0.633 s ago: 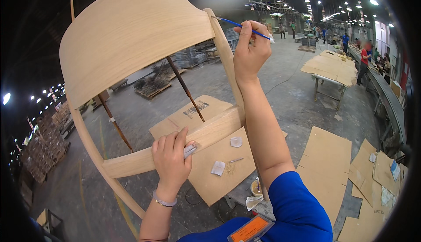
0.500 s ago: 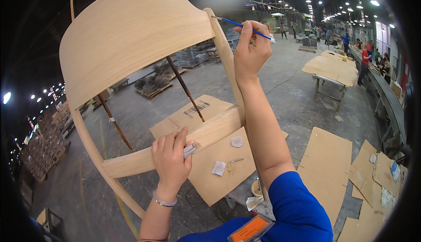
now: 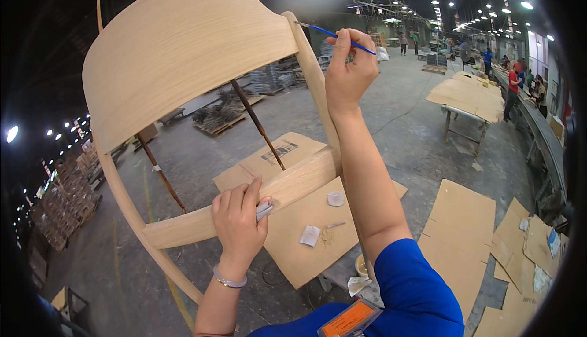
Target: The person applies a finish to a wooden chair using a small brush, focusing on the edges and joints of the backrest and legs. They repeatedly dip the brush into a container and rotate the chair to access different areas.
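A pale wooden chair frame [image 3: 189,50] with a wide curved backrest fills the left and middle of the view. My right hand [image 3: 353,71] pinches a thin blue paintbrush [image 3: 342,36]. Its tip meets the upper end of the right-hand chair post [image 3: 313,71], beside the backrest's corner. Lower down, my left hand [image 3: 239,218] is wrapped over the wooden crossrail [image 3: 302,178]. A small folded grey-white piece [image 3: 265,208] sticks out between its thumb and fingers; its kind is unclear.
Below the frame, a cardboard sheet [image 3: 293,260] carries white paper scraps [image 3: 310,235] and a thin stick-like tool. A small cup [image 3: 361,267] stands near my right elbow. More cardboard [image 3: 458,233] lies at right. Farther off are a cardboard-topped table [image 3: 468,95], a conveyor and several people.
The background has shifted slightly to the right and down in view. Both hands keep almost the same place on the chair, and the brush tip stays at the post's upper end.
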Available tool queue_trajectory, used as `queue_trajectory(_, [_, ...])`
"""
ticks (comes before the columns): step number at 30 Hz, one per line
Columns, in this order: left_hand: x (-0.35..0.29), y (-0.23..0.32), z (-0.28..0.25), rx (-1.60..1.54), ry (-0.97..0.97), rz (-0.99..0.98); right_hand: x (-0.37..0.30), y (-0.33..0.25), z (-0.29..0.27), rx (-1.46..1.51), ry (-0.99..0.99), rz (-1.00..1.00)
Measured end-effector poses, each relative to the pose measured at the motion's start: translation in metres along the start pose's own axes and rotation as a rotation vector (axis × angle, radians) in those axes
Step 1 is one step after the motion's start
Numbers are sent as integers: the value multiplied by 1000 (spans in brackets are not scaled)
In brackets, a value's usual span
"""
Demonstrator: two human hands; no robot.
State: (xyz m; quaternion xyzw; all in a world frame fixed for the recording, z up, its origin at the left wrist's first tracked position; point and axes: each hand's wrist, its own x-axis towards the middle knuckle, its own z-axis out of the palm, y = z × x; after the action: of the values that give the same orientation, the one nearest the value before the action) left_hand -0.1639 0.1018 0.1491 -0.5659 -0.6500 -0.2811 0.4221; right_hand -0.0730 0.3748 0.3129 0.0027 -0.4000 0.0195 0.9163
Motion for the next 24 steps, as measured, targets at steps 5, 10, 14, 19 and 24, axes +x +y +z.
queue_trajectory(5, [-1, -2, 2, 9, 0, -7, -5, 1, 3, 27, -3, 12])
queue_trajectory(10, [-2, -4, 2, 8, -9, -23, -11, 3, 8, 32, -1, 10])
queue_trajectory(14, [-3, -6, 1, 21, -5, -20, -14, 5, 10, 20, -1, 3])
queue_trajectory(19, [-4, -6, 3, 26, -9, -32, -17, 6, 13, 41, 5, 12])
queue_trajectory(24, [-4, -5, 4, 38, -6, -30, -19, 8, 15, 92, 14, 64])
